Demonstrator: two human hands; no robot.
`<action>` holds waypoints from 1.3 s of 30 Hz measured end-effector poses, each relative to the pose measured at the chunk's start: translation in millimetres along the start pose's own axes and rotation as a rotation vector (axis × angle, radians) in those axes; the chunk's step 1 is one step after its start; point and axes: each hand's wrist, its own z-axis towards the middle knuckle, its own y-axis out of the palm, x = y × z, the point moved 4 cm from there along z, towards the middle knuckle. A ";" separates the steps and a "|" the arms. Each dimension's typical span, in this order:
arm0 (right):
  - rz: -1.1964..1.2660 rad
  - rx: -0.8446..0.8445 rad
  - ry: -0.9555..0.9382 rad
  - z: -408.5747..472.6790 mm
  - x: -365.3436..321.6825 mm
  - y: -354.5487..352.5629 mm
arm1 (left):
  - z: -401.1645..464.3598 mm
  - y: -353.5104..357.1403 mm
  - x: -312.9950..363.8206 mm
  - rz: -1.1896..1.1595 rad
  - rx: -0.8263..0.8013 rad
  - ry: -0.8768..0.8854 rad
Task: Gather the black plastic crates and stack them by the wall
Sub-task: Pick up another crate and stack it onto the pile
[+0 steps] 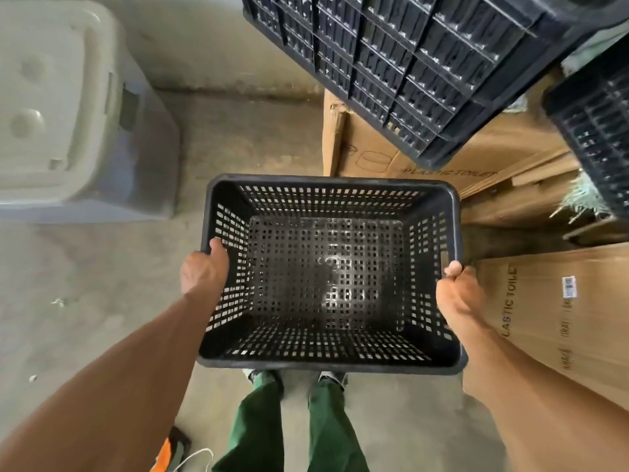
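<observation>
Both hands, left hand [203,271] and right hand [457,290], are gripping an empty black crate's [328,270] side rims above the floor. Cardboard boxes [551,311] are reading "PLASTIC TOILET", partly cut off. More crates [408,63] are running off frame.

Printed "PLASTIC TOILET" in dark capitals on the side of the cardboard box [425,165] beyond the crate. Same words, partly cut off, running up the side of the nearer cardboard box [544,318] at right. Small barcode sticker [569,286] there, too tiny to read.
</observation>
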 end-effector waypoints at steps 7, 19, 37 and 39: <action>0.002 -0.014 0.044 11.5 33.5 27.3 | 11.7 30.4 -4.4 0.044 -0.019 -0.005; 0.023 0.095 -0.065 1.4 40.8 44.0 | 32.4 43.4 -20.1 0.053 -0.021 0.046; -0.062 0.335 -0.042 -5.2 45.3 60.6 | 40.1 47.2 -30.0 0.201 0.177 0.434; -0.064 0.353 -0.059 -7.0 43.7 60.2 | 40.1 47.3 -31.0 0.204 0.178 0.436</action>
